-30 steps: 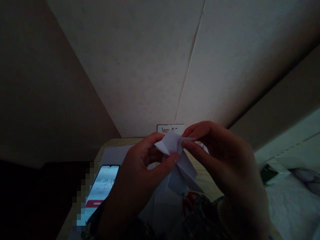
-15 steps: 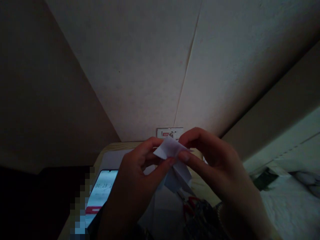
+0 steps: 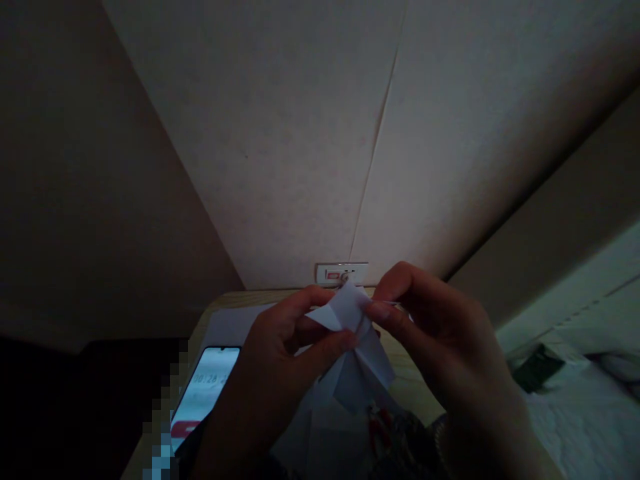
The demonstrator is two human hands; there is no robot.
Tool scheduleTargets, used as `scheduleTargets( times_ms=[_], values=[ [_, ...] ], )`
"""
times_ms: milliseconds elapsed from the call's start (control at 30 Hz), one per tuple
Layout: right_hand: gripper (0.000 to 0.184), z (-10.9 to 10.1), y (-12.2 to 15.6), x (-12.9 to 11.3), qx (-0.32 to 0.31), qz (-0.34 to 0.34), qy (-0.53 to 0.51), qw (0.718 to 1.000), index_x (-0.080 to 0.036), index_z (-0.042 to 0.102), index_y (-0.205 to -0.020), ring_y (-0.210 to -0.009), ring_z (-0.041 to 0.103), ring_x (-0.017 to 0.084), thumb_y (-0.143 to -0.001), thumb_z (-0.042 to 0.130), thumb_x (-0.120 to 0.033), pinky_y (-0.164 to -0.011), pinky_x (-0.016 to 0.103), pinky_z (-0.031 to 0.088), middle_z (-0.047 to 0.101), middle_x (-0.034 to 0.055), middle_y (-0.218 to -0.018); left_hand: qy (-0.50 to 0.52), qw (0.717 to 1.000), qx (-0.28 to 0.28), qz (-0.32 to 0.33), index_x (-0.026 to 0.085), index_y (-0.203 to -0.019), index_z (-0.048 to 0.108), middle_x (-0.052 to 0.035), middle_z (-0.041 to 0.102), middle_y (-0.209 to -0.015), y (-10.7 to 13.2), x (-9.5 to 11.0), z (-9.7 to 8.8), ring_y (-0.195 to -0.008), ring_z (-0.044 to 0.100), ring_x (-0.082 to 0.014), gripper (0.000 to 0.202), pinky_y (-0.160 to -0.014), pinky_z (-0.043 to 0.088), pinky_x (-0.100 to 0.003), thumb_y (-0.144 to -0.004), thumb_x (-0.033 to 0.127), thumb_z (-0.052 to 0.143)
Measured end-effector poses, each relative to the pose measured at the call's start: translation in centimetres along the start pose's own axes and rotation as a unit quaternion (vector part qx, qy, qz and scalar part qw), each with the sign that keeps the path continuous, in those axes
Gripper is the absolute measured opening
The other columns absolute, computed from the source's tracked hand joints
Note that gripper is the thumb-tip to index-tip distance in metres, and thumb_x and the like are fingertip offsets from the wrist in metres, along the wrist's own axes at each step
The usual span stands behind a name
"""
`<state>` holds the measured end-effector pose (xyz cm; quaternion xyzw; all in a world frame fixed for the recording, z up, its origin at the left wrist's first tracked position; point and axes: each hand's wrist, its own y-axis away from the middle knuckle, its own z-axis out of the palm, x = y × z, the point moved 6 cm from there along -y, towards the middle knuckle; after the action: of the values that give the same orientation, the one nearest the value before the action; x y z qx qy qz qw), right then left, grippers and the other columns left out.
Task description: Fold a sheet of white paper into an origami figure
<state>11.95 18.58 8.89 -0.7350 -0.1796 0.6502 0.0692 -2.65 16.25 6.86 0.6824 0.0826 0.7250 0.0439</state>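
Note:
Between both hands, above the small table, is a folded sheet of white paper [image 3: 345, 308] with pointed corners and flaps hanging down. My left hand [image 3: 287, 347] grips its middle, the thumb on the near face and the fingers behind. With thumb and forefinger, my right hand [image 3: 425, 327] pinches a corner on the paper's right side. Part of the paper is covered by the fingers. Below it, pliers with red handles [image 3: 379, 427] lie near my right wrist, partly hidden in shadow.
A lit phone [image 3: 207, 390] showing a timer lies on the left of the wooden table [image 3: 235, 299], beside sheets of white paper [image 3: 227, 327]. Behind stands a wall with a socket plate [image 3: 325, 273]. White bedding [image 3: 585, 427] is at the right.
My right hand has shifted slightly right, away from my left thumb, to the paper's right corner. The paper's folds now spread wider. The whole view has moved a little.

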Motion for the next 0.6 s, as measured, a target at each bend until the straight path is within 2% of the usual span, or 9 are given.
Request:
scheduleTargets(
  times_ms=[100,300,467,600],
  values=[
    [0.02,0.05,0.07,0.12,0.002,0.002,-0.012,1.0,-0.021,0.06,-0.066,-0.061,0.054,0.01,-0.083,0.069,-0.021,-0.056,0.022,0.039,0.059,-0.0059,-0.061,-0.002,1.0,-0.003,-0.009,0.026,-0.076,0.074,0.007,0.074,-0.059,0.09,0.06,-0.15,-0.057,0.07,-0.0108,0.015,-0.05,0.05,-0.014,-0.067,0.014,0.077],
    [0.015,0.32,-0.21,0.05,-0.023,0.006,-0.007,1.0,-0.022,0.062,-0.071,-0.064,0.058,0.012,-0.083,0.07,-0.024,-0.059,0.024,0.043,0.062,-0.0046,-0.065,-0.038,0.997,0.004,0.067,0.024,-0.076,0.072,0.0033,0.078,-0.076,0.05,0.58,-0.24,-0.068,0.074,-0.0144,0.009,-0.057,0.054,-0.017,-0.07,0.016,0.075],
    [0.015,0.81,-0.25,-0.15,-0.067,-0.003,0.066,0.996,-0.021,0.063,-0.077,-0.074,0.062,0.017,-0.078,0.076,-0.027,-0.068,0.029,0.047,0.067,-0.0008,-0.076,-0.029,0.998,0.003,0.061,0.023,-0.079,0.065,0.0037,0.078,-0.071,0.01,0.34,-0.24,-0.069,0.075,-0.0155,0.022,-0.058,0.053,-0.017,-0.067,0.008,0.075],
    [0.014,0.8,-0.2,-0.4,-0.052,-0.023,0.091,0.994,-0.02,0.063,-0.073,-0.069,0.059,0.014,-0.08,0.075,-0.022,-0.065,0.026,0.045,0.064,-0.0026,-0.071,-0.03,0.997,0.024,0.06,0.024,-0.082,0.063,0.0045,0.077,-0.066,0.12,0.32,-0.52,-0.064,0.075,-0.0181,0.023,-0.055,0.054,-0.02,-0.067,0.014,0.078]
  ],
)
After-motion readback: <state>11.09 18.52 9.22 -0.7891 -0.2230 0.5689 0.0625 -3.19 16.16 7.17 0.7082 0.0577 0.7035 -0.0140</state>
